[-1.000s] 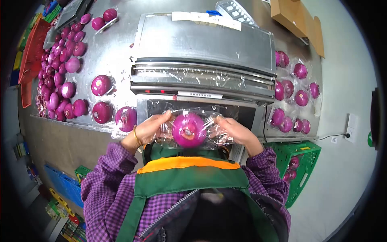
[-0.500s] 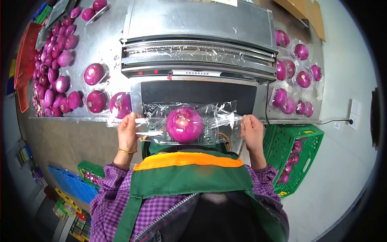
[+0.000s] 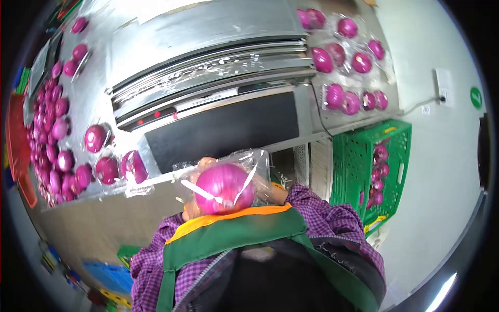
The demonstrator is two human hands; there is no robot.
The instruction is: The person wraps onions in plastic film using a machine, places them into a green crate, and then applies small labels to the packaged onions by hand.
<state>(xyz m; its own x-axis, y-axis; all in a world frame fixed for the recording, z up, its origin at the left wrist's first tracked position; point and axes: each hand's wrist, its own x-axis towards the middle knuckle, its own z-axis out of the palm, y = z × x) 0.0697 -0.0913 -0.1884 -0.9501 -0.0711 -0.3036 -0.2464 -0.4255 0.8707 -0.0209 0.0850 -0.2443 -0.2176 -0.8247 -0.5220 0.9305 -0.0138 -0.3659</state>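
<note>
A red onion (image 3: 224,188) in clear film (image 3: 262,162) is sitting between the person's two hands, close in front of the green apron (image 3: 234,235) and just off the near edge of the counter (image 3: 86,112). It is bulging roundly, with its slightly longer axis running from left to right. A small pale spot is showing at its lower edge, facing the apron; whether this is marking the root or the stem end, one cannot tell. Two white streaks are forming a rough V over the skin, and it is unclear whether they are folds, strips or glare.

The left hand (image 3: 192,208) is curling around the onion's left side, gripping it through the film, with fingertips showing above and the palm mostly hiding behind the onion. The right hand (image 3: 266,191) is lying behind the film on the other side; glare and blur are covering its fingers, so one cannot tell whether they are pinching or spreading.

Beyond, a dark plate (image 3: 223,130) is lying before a metal machine (image 3: 208,78), whose top the frame is cutting off. The green crate (image 3: 344,166) is partly hiding the onions inside it, and the dark lens border is crowding the red crate (image 3: 18,145) at left.
</note>
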